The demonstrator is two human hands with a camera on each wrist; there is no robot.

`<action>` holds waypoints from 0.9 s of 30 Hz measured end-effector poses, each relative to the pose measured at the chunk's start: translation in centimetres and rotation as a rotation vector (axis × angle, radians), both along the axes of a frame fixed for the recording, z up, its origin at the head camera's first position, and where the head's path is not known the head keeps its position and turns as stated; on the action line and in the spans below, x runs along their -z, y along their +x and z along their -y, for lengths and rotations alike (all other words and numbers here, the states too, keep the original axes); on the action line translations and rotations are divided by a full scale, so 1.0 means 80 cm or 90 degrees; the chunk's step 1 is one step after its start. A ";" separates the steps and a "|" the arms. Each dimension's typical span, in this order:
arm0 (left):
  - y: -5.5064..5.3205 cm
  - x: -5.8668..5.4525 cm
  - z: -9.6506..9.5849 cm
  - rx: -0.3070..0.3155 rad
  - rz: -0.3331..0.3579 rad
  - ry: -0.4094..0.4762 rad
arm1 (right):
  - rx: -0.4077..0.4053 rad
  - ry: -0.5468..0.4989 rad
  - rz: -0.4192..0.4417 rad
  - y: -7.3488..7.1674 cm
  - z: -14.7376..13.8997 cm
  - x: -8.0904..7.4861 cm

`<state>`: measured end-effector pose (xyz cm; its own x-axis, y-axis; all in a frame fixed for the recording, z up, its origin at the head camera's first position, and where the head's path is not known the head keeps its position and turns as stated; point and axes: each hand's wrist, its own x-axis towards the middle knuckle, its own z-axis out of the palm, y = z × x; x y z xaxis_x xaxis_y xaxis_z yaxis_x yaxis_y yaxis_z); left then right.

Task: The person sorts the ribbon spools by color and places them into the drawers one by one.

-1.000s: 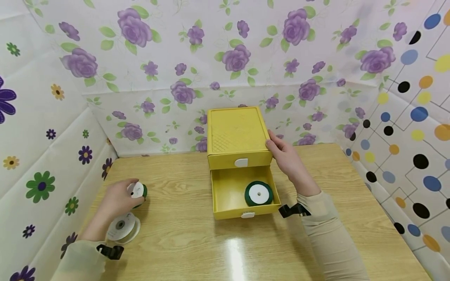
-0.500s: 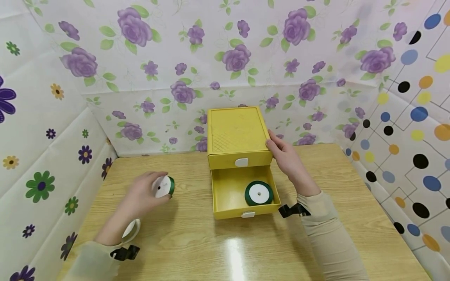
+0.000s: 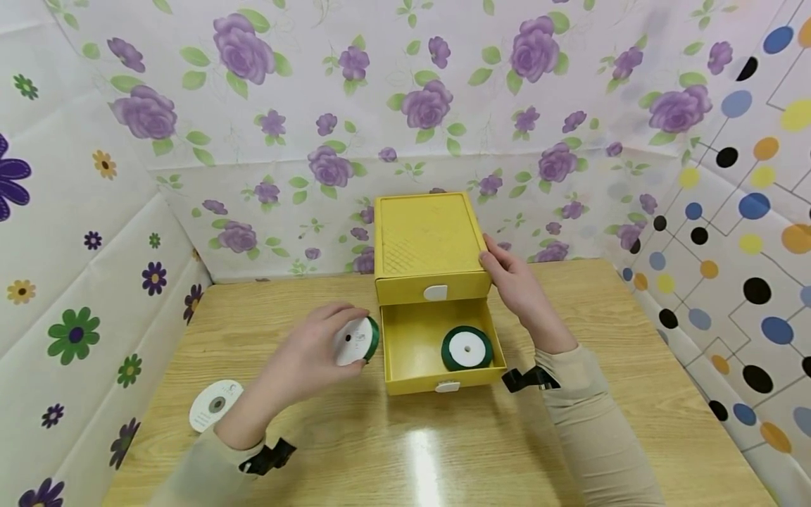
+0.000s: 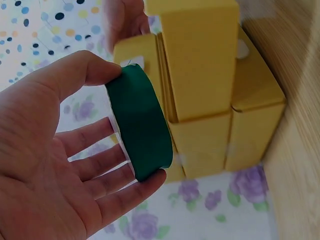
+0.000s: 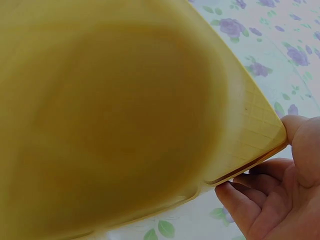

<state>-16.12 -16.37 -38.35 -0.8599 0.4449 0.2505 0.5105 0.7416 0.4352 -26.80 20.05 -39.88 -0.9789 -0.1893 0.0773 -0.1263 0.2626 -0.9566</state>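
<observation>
In my left hand (image 3: pixel 310 355) is a roll of green ribbon (image 3: pixel 360 339) on a white spool, pinched between thumb and fingers just left of the open lower drawer (image 3: pixel 405 348). The left wrist view shows the ribbon's green edge (image 4: pixel 140 120), with the thumb at its top and fingertips below. My right hand (image 3: pixel 521 292) grips the right edge of the yellow drawer box (image 3: pixel 431 236), thumb on top; the right wrist view shows its fingers (image 5: pixel 240 205) under the rim. Another green ribbon roll (image 3: pixel 467 350) lies flat in the drawer's right part.
A white spool (image 3: pixel 212 407) lies on the wooden table (image 3: pixel 329 451) at the left, partly behind my left forearm. The upper drawer (image 3: pixel 405 291) is closed. Flowered sheeting (image 3: pixel 285 211) stands behind the box, and dotted sheeting (image 3: pixel 728 296) at the right.
My left hand has carried the green ribbon roll rightward from the table's left side to beside the drawer. My right hand and the drawer box have stayed in place.
</observation>
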 end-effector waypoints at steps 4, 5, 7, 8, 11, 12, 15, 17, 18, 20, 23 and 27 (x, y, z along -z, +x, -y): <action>0.002 -0.008 -0.023 0.032 -0.011 0.012 | 0.001 0.001 0.000 0.000 0.000 0.001; 0.002 -0.009 -0.028 0.038 -0.016 0.014 | 0.001 0.001 0.000 -0.001 0.000 0.001; 0.001 -0.011 -0.038 0.051 -0.022 0.017 | 0.002 0.002 0.001 -0.001 0.000 0.001; 0.001 -0.011 -0.043 0.058 -0.023 0.019 | 0.002 0.003 0.000 -0.001 0.000 0.001; -0.001 -0.013 -0.057 0.084 -0.019 0.026 | 0.001 0.000 -0.001 -0.001 0.000 0.001; -0.001 -0.013 -0.061 0.094 -0.015 0.030 | 0.001 0.000 -0.003 -0.001 0.000 0.001; -0.004 -0.012 -0.074 0.112 -0.005 0.020 | 0.001 0.001 -0.003 -0.001 0.000 0.001; -0.007 -0.009 -0.082 0.117 0.002 -0.002 | 0.001 0.002 -0.002 -0.001 0.000 0.001; -0.008 -0.008 -0.085 0.117 0.004 -0.016 | 0.001 0.003 -0.001 -0.001 0.000 0.001; -0.012 -0.005 -0.092 0.118 0.012 -0.044 | 0.002 0.001 -0.002 -0.001 0.000 0.001; -0.018 -0.001 -0.100 0.130 0.033 -0.079 | 0.002 -0.001 -0.006 -0.001 0.000 0.001; -0.027 0.001 -0.108 0.152 0.058 -0.111 | 0.004 -0.001 -0.005 0.000 -0.001 0.002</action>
